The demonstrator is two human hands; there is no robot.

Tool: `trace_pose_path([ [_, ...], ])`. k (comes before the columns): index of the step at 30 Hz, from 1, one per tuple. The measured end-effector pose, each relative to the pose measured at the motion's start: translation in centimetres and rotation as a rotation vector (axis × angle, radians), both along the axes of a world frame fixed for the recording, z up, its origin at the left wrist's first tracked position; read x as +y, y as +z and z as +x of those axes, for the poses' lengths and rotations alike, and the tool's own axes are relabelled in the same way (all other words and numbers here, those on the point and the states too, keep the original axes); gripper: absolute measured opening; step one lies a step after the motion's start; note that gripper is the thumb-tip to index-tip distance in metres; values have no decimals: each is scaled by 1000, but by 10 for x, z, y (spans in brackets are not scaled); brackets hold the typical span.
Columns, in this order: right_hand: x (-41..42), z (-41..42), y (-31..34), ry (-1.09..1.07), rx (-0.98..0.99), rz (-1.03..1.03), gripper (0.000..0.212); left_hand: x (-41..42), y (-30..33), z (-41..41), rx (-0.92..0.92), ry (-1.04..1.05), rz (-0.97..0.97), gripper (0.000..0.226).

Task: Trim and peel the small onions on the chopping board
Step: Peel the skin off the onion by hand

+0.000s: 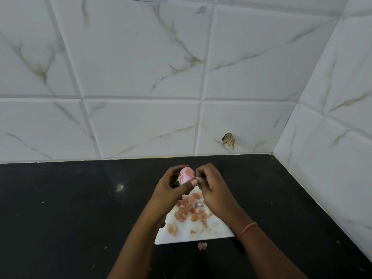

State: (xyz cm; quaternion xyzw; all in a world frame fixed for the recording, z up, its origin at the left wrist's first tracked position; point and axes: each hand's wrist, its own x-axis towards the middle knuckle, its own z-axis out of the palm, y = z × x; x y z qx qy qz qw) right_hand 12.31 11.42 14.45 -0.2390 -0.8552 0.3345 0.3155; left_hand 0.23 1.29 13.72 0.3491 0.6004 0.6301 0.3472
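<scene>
Presently left hand [173,187] grips the onion [187,175]; right hand [209,184] apparently pinches skin. Risk: slick onion slips, dropping beyond the chopping board [201,235].

You held a small pink onion [187,175], partly peeled, above the white chopping board [201,231], papery skins [191,210] strewn across it.

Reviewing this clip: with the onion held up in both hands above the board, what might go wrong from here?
1. The left hand grips the onion in the air while the right hand pinches at its skin; it might slip and drop onto the black counter.
2. Peels already crowd the chopping board, and one scrap lies off its edge, so more may scatter.
</scene>
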Motion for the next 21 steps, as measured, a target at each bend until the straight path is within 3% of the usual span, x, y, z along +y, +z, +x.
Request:
trace_pose_path([
  [7, 1, -1, -3, -66, -35, -233, 15, 2, -4, 1, 14, -24, -12, 47],
  [13, 2, 1, 5, -59, 73, -394, 9, 3, -6, 0, -13, -34, 18, 49],
  [17, -3, 4, 7, 22, 147, -302, 14, 4, -7, -1, 9, 2, 30, 54],
  [21, -3, 1, 5, -47, 170, -173, 9, 5, -8, 0, 28, 7, 20, 57],
])
